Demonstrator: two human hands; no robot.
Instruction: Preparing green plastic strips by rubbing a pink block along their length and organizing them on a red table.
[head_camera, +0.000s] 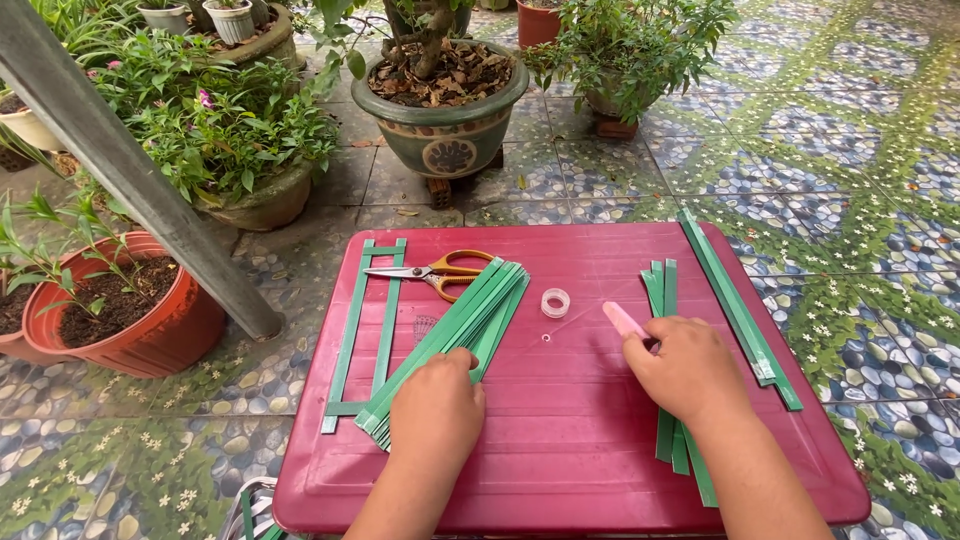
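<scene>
My left hand (437, 408) rests palm down on the near end of a stack of long green paper strips (465, 317) lying slantwise on a dark red plastic table (570, 450). My right hand (688, 370) lies on a second bunch of green strips (661, 287) at the right and holds a small pink tool (624, 319) that sticks out toward the left. Orange-handled scissors (440, 271) lie at the far end of the left stack. A small roll of clear tape (555, 302) sits between the two hands, farther back.
A ladder-like frame of green strips (363, 330) lies at the table's left edge, and more long strips (738, 308) run along its right edge. Potted plants (440, 90) and an orange pot (125, 310) stand on the pebble-patterned floor. A grey slanted post (140, 180) leans at left.
</scene>
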